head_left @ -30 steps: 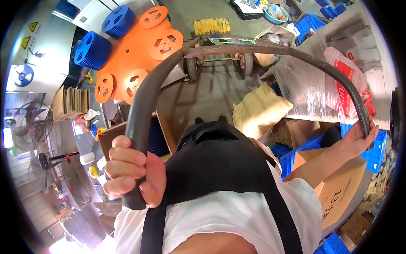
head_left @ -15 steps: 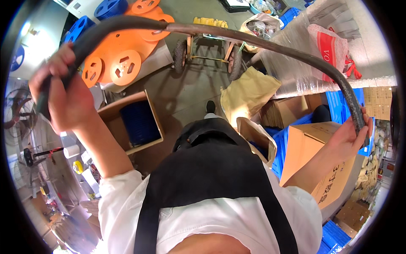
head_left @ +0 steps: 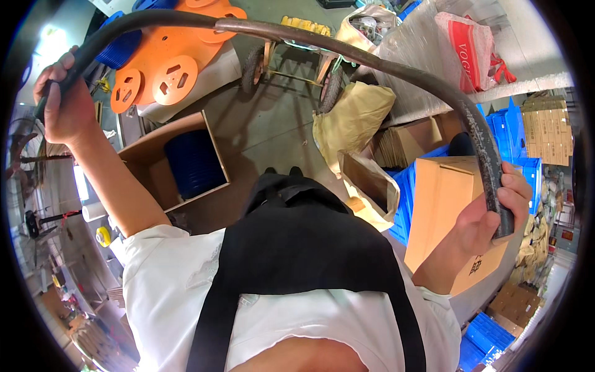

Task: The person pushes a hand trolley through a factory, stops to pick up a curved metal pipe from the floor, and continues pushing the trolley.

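Note:
A long dark tube [head_left: 347, 46], bent into a wide arch like a handlebar, spans the space ahead of me. A thicker black sleeve covers its left stretch, and its right end looks scuffed. My left hand [head_left: 65, 102] is closed round the left end, at the upper left. Low on the right, my right hand [head_left: 489, 208] grips the other end, which pokes out a little below the fingers. Past the tube stands a two-wheeled cart [head_left: 291, 75] with a yellow item on it; whether tube and cart are joined, I cannot tell.
Orange reels [head_left: 175, 80] and blue reels [head_left: 121, 48] lie on a table ahead left. Below is an open carton [head_left: 133, 158] holding a blue spool [head_left: 195, 164]. Rightward are a yellowish sack [head_left: 353, 115], a paper bag [head_left: 370, 186], a large carton [head_left: 434, 214] and blue crates [head_left: 505, 133].
Both hands still hold the tube, which has shifted left and slightly up at its middle. My right hand has come lower and inward. Both my feet now show, and the surroundings have slid left.

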Demonstrator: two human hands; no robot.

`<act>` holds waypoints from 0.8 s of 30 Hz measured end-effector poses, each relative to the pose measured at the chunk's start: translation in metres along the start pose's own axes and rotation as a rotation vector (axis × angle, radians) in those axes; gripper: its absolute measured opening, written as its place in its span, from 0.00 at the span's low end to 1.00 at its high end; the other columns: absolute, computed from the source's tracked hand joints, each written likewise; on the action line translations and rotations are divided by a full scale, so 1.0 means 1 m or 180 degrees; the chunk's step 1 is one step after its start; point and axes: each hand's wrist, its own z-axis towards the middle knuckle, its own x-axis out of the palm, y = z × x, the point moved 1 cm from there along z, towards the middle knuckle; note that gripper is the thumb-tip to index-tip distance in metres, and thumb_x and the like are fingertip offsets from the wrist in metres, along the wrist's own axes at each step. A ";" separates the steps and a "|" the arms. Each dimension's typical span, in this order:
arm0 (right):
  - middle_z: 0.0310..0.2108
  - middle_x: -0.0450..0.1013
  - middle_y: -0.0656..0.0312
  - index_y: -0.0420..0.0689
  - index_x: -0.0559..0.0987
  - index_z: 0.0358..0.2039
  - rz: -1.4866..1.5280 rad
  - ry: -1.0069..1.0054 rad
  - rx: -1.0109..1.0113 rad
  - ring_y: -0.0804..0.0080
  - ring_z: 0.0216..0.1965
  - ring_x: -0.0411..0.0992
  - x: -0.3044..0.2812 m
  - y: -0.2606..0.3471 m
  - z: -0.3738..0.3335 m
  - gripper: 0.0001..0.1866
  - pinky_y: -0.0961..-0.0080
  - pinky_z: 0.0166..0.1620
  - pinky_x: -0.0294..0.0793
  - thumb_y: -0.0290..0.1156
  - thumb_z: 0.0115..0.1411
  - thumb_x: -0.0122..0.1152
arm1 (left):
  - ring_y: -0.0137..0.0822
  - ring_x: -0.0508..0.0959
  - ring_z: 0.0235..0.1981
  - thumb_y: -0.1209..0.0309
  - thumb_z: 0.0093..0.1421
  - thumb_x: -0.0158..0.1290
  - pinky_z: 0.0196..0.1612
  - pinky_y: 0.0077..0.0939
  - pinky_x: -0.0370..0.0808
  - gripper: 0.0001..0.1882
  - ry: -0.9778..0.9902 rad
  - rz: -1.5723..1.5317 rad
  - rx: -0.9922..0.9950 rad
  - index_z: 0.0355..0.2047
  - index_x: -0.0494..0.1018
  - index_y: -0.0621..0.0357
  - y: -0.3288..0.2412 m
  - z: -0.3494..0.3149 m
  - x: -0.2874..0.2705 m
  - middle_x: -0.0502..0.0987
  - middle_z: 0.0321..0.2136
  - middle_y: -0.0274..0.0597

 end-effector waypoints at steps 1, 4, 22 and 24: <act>0.37 0.66 0.53 0.41 0.70 0.34 0.0069 -0.0040 -0.0040 0.57 0.44 0.66 0.000 0.002 -0.004 0.22 0.58 0.52 0.68 0.48 0.55 0.61 | 0.46 0.69 0.44 0.70 0.53 0.46 0.60 0.55 0.53 0.18 0.0140 0.0082 0.0026 0.43 0.72 0.64 -0.003 -0.004 -0.002 0.68 0.32 0.44; 0.36 0.66 0.54 0.41 0.70 0.32 0.0006 -0.0203 0.0183 0.58 0.43 0.66 0.004 0.027 -0.020 0.20 0.58 0.52 0.67 0.46 0.54 0.63 | 0.46 0.68 0.43 0.70 0.53 0.48 0.60 0.55 0.53 0.16 0.0322 0.0242 0.0071 0.42 0.72 0.63 -0.016 -0.020 -0.006 0.67 0.32 0.44; 0.40 0.64 0.60 0.47 0.72 0.37 0.0419 -0.0424 0.0440 0.58 0.47 0.63 -0.019 0.164 -0.060 0.18 0.57 0.53 0.63 0.48 0.57 0.58 | 0.42 0.66 0.38 0.68 0.53 0.47 0.57 0.52 0.57 0.18 0.0395 0.0147 0.0070 0.44 0.72 0.60 -0.133 -0.055 -0.054 0.65 0.29 0.38; 0.37 0.62 0.63 0.49 0.73 0.36 0.0581 -0.0569 0.0449 0.62 0.45 0.61 -0.025 0.170 -0.062 0.17 0.57 0.55 0.59 0.49 0.57 0.58 | 0.41 0.66 0.37 0.67 0.53 0.46 0.56 0.50 0.59 0.18 0.0420 0.0296 0.0090 0.44 0.71 0.60 -0.154 -0.062 -0.049 0.65 0.28 0.38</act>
